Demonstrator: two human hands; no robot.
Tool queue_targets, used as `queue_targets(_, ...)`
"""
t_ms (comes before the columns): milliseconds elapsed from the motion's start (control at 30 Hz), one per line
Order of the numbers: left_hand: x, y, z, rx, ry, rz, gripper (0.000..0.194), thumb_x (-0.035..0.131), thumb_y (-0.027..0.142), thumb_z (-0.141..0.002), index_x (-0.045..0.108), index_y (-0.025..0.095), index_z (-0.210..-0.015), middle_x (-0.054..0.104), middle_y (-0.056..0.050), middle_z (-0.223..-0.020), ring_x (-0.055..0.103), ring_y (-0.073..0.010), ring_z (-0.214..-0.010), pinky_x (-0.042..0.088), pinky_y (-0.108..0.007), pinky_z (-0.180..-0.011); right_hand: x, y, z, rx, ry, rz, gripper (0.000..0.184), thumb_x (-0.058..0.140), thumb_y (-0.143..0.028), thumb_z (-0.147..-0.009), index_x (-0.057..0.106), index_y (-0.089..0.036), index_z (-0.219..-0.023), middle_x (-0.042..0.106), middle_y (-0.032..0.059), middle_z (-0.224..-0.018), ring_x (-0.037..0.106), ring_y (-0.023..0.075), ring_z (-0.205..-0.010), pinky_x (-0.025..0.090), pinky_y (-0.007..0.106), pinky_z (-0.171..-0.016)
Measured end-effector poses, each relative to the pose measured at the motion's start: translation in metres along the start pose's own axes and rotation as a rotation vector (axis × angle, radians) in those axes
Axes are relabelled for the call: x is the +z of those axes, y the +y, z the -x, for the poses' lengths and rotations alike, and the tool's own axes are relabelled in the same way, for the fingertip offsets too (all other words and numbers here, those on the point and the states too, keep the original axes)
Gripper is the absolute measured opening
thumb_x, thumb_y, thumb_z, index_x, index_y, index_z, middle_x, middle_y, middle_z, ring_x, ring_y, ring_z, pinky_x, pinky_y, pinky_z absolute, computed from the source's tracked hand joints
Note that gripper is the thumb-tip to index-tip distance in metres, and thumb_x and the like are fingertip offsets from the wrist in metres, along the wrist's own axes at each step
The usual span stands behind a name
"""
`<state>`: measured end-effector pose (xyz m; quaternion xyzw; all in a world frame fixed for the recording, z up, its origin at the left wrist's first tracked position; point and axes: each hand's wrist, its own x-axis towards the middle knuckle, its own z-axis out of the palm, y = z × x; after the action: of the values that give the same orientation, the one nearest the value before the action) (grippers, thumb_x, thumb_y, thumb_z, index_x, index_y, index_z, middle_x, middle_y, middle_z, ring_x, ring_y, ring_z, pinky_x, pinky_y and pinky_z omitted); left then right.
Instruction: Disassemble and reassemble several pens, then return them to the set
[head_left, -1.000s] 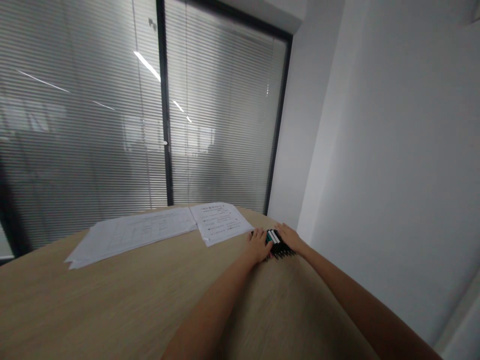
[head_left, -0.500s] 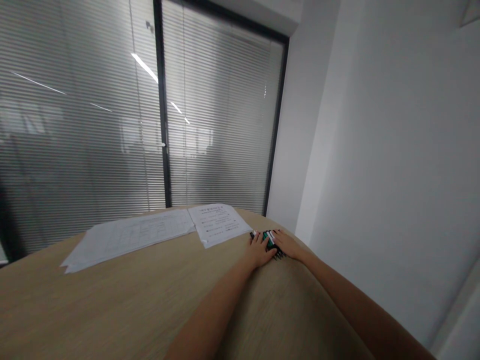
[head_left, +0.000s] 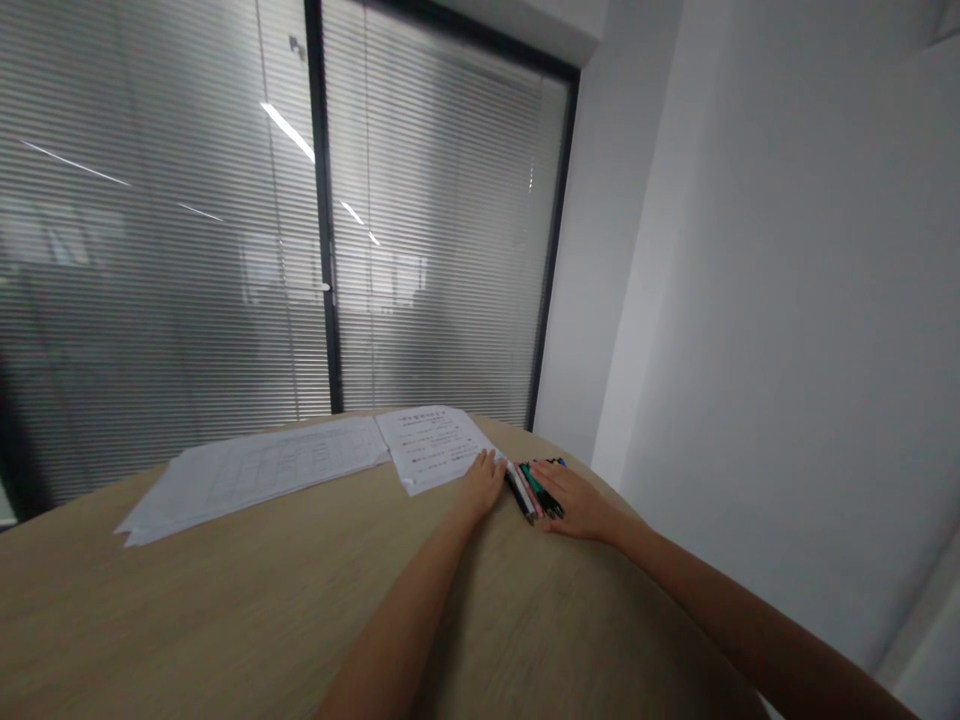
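Several pens [head_left: 524, 490] lie side by side on the wooden table, with black, white, pink and green barrels showing. My left hand [head_left: 482, 483] is just left of the row, its fingers stretched forward near the pens' far ends and the corner of a printed sheet [head_left: 433, 447]. On the right part of the row rests my right hand [head_left: 577, 500], fingers extended over the pens and covering some of them. Neither hand is wrapped round a pen.
A stack of papers [head_left: 262, 475] lies on the left of the rounded table [head_left: 300, 610]. Beyond the table's far edge stands a glass partition with blinds [head_left: 450, 240]. A white wall [head_left: 787, 300] rises close on the right.
My left hand has moved left off the pens, uncovering the black, white and pink ones. My right hand has shifted slightly nearer and still lies over the row.
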<state>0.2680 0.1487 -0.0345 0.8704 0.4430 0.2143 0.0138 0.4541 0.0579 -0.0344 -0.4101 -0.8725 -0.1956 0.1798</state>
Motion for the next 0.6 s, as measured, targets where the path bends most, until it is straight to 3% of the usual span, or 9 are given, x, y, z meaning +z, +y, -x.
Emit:
queue_targets(267, 0.003, -0.004, 0.005, 0.022, 0.026, 0.019, 0.031, 0.03, 0.021, -0.087, 0.048, 0.019, -0.112, 0.04, -0.006, -0.129, 0.024, -0.0185, -0.124, 0.021, -0.035, -0.101, 0.002, 0.0, -0.016, -0.02, -0.08, -0.04, 0.079, 0.046, -0.056, -0.071, 0.026, -0.01, -0.131, 0.031, 0.0162, -0.133, 0.027, 0.0259, -0.121, 0.023, 0.042, -0.099)
queue_targets(433, 0.002, -0.001, 0.006, -0.054, 0.067, 0.065, 0.035, 0.024, 0.026, -0.089, 0.043, 0.017, -0.118, 0.043, -0.006, -0.127, 0.03, -0.0181, -0.121, 0.025, -0.034, -0.1, 0.002, 0.003, -0.018, -0.02, -0.104, -0.037, 0.078, 0.047, -0.056, -0.07, 0.027, -0.011, -0.131, 0.031, 0.0155, -0.133, 0.03, 0.0259, -0.119, 0.023, 0.042, -0.098)
queue_targets(600, 0.002, -0.002, 0.005, -0.077, 0.085, 0.105, 0.036, 0.025, 0.027, -0.088, 0.048, 0.016, -0.114, 0.045, -0.006, -0.126, 0.031, -0.0179, -0.12, 0.024, -0.029, -0.1, 0.005, 0.007, -0.019, -0.024, -0.106, -0.026, 0.077, 0.044, -0.059, -0.07, 0.032, -0.01, -0.129, 0.034, 0.0165, -0.131, 0.033, 0.0265, -0.117, 0.024, 0.041, -0.097)
